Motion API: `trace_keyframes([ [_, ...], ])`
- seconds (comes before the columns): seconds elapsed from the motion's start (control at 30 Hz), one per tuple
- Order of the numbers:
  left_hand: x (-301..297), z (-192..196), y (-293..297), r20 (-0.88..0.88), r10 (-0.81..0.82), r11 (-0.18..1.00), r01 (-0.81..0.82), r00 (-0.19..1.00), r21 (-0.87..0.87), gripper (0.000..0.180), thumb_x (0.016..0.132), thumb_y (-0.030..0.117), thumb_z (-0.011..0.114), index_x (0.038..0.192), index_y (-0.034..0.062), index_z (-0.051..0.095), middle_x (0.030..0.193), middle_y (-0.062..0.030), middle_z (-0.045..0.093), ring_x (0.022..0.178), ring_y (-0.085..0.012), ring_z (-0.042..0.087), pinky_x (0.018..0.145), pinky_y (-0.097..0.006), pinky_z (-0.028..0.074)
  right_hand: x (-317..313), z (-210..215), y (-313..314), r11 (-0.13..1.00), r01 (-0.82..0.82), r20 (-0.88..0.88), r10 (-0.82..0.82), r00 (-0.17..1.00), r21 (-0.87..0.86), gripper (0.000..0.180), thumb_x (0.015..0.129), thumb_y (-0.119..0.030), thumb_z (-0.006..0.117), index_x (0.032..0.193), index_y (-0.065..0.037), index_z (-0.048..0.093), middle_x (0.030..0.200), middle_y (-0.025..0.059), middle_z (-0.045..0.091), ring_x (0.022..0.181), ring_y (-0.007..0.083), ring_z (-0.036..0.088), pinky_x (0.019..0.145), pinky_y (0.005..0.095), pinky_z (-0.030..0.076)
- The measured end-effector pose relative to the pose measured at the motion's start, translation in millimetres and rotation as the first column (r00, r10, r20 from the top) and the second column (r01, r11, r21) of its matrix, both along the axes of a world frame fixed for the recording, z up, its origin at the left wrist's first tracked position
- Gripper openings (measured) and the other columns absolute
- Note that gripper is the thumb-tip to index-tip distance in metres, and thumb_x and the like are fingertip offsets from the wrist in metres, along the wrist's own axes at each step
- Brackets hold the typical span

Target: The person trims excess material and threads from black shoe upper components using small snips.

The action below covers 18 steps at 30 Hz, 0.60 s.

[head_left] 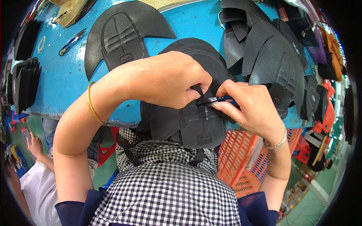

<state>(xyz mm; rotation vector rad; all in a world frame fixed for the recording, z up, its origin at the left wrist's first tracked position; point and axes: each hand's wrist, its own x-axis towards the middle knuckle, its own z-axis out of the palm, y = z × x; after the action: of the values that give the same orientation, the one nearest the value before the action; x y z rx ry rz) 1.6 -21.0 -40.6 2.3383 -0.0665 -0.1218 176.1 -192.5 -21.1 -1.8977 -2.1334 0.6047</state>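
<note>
A black stitched shoe-upper piece lies at the table's front edge under both my hands, on top of other dark pieces. My left hand is closed, its thumb and finger pinching a small black strip at the piece's middle. In my right hand is a pair of thread snips with metal blades and a blue handle. The blades point left and meet the strip just below my left fingertips. Part of the handle is hidden by my fingers.
Another black upper lies flat at the back left, near a pen. Stacked black uppers fill the right of the blue table. Orange baskets stand below on the right. A person's hand holds a phone at the left.
</note>
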Motion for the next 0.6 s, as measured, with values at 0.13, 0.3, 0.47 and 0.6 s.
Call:
trace_keyframes([
  [0.13,-1.3,-1.4,1.2,-0.026,-0.003,1.000,0.002,1.000,-0.031,0.013,0.085,0.013,0.067,0.096,0.0059,0.065,0.078,-0.0121,0.065,0.082,-0.0334,0.063,0.076,-0.043,0.048,-0.9,-0.4,-0.1,0.999,0.001,0.004,-0.001,1.000,-0.037,0.032,0.088,-0.035,0.069,0.091,-0.007,0.055,0.067,0.0091,0.061,0.065,0.0283,0.064,0.055,0.0405,0.047],
  [0.3,-2.1,-0.6,0.0,-0.060,-0.003,0.999,0.001,0.998,-0.038,0.013,0.086,0.013,0.066,0.098,0.0060,0.065,0.083,-0.0120,0.066,0.086,-0.0336,0.062,0.079,-0.043,0.049,-8.2,-8.8,5.1,0.999,-0.020,-0.062,0.021,0.998,0.025,0.032,0.088,-0.036,0.069,0.089,-0.007,0.055,0.067,0.0080,0.061,0.064,0.0273,0.064,0.054,0.0394,0.047],
  [0.47,-2.0,0.4,2.1,-0.058,0.000,0.999,-0.003,0.998,-0.045,0.013,0.086,0.013,0.066,0.097,0.0056,0.064,0.082,-0.0121,0.065,0.085,-0.0336,0.062,0.079,-0.043,0.048,-9.3,-10.1,-7.7,0.997,0.015,0.010,-0.016,1.000,0.082,0.030,0.085,-0.033,0.072,0.088,-0.008,0.055,0.065,0.0057,0.059,0.062,0.0249,0.063,0.054,0.0365,0.047],
  [0.6,-5.7,-3.2,4.6,-0.045,0.002,0.997,-0.005,0.999,-0.072,0.012,0.086,0.012,0.065,0.096,0.0049,0.064,0.080,-0.0125,0.064,0.084,-0.0339,0.061,0.079,-0.044,0.048,-19.8,2.6,-23.0,0.985,0.152,-0.062,-0.147,0.987,0.079,0.026,0.080,-0.022,0.077,0.089,-0.008,0.057,0.071,0.0050,0.059,0.062,0.0228,0.062,0.054,0.0343,0.047],
])
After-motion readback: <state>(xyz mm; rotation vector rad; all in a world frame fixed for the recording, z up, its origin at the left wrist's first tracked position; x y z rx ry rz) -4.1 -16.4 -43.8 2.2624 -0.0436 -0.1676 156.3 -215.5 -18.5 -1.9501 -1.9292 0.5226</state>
